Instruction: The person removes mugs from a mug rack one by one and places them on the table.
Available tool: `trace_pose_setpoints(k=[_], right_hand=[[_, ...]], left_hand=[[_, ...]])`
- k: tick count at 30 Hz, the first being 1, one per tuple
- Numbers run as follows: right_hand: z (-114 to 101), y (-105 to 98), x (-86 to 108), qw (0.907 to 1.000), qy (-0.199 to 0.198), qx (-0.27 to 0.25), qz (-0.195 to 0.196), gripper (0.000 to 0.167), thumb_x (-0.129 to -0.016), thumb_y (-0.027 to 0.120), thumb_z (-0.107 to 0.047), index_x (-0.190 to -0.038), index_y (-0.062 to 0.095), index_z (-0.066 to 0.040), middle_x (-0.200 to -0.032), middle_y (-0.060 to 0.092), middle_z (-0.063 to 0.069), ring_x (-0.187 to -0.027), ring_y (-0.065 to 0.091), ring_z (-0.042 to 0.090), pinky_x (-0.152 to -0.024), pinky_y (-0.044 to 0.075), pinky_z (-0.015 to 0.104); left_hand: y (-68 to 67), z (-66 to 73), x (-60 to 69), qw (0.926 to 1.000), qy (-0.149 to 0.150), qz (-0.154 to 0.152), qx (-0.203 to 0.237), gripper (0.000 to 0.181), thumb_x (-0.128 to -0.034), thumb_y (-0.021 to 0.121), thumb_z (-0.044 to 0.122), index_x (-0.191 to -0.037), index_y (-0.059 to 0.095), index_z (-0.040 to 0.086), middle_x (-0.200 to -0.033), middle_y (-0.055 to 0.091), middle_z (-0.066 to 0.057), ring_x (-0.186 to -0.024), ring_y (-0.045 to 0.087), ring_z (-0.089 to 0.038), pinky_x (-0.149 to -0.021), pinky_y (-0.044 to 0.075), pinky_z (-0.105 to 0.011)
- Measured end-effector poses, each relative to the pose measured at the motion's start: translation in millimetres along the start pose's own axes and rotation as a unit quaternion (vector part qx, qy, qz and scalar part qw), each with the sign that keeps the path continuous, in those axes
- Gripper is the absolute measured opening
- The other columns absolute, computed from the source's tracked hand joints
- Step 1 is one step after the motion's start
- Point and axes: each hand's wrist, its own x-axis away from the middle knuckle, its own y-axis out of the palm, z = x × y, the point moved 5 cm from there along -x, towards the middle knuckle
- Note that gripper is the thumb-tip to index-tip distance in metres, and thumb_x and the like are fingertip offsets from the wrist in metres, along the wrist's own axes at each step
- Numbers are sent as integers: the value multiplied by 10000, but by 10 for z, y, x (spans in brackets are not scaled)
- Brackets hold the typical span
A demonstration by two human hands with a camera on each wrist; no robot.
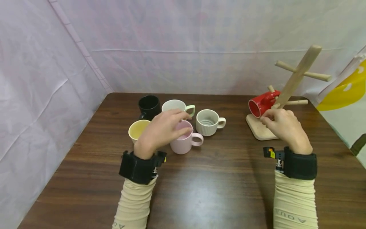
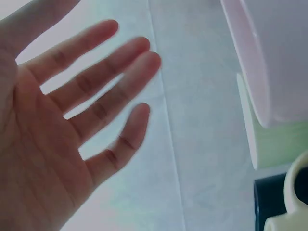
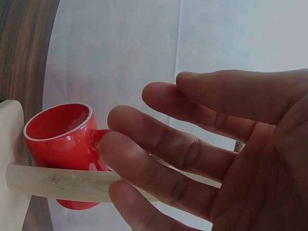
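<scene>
Over the pink mug hovers my left hand, fingers spread and nothing held. In the left wrist view the palm faces the camera, and a gap separates its fingers from the pink mug's rim. My right hand is in front of a wooden mug rack, its fingers loosely bent and holding nothing. On a lower peg of that rack hangs a red mug, tilted, its mouth toward the left and front. The right fingertips overlap the red mug's handle in the right wrist view; whether they touch I cannot tell.
Around the pink mug stand a black mug, a yellow cup, a white mug with a green handle and a ribbed cream cup. White cloth hangs behind the table. A yellow item hangs at right.
</scene>
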Motion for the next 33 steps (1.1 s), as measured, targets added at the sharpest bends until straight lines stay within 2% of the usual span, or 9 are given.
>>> trace_pose_setpoints(k=[5,9,11,14,20,26,30,33], right_hand=[[3,-6,0,10000,21,-8,16,188,-992,603,-125,-988,692,40,-699,536,58,-595,430,214,-489,327,333],[11,-19,-9,10000,71,14,-11,213,-996,596,-139,-1015,700,46,-745,587,84,-650,478,238,-523,359,350],[24,-26,-8,9999,117,24,-32,234,-999,594,-153,-1034,704,50,-787,623,109,-685,506,254,-542,375,356],[52,-38,1,9999,156,50,-5,239,-997,596,-164,-1028,711,43,-788,628,102,-692,505,253,-548,368,358],[116,-55,22,9997,240,19,1,237,-996,598,-177,-1018,711,30,-740,565,49,-653,445,215,-540,329,350],[152,-84,41,9995,305,-21,-12,278,-1001,571,-187,-1055,714,45,-815,629,108,-693,470,243,-570,355,353],[191,-93,55,9993,372,-39,-21,305,-1005,572,-190,-1078,703,74,-887,678,165,-746,522,273,-593,394,357],[229,-102,62,9991,415,-53,-45,305,-1007,574,-186,-1084,693,84,-873,688,177,-758,558,279,-598,410,356]], left_hand=[[-14,160,-15,9960,731,475,-215,132,-902,769,159,-1009,752,83,-972,712,-45,-854,656,-197,-749,535,-360],[0,256,-33,9854,1424,846,-390,35,-878,769,105,-901,749,88,-869,696,-13,-753,640,-161,-691,518,-298],[19,309,-42,9807,1648,924,-498,27,-865,771,90,-876,746,91,-846,691,-2,-733,636,-152,-681,507,-292],[62,400,-56,9788,1732,849,-690,36,-858,781,96,-881,759,111,-854,695,14,-749,643,-149,-687,503,-313],[188,598,-92,9748,1932,487,-1002,45,-872,764,136,-868,729,164,-831,657,42,-775,643,-132,-709,514,-335],[240,730,-110,9731,2074,321,-949,51,-880,747,125,-862,729,168,-845,668,51,-794,667,-140,-721,510,-350],[275,818,-105,9673,2270,334,-1077,54,-883,739,129,-867,733,180,-839,668,57,-798,670,-139,-743,514,-342],[317,883,-100,9622,2407,292,-1243,45,-890,737,152,-868,731,190,-829,665,64,-815,668,-133,-778,516,-338]])
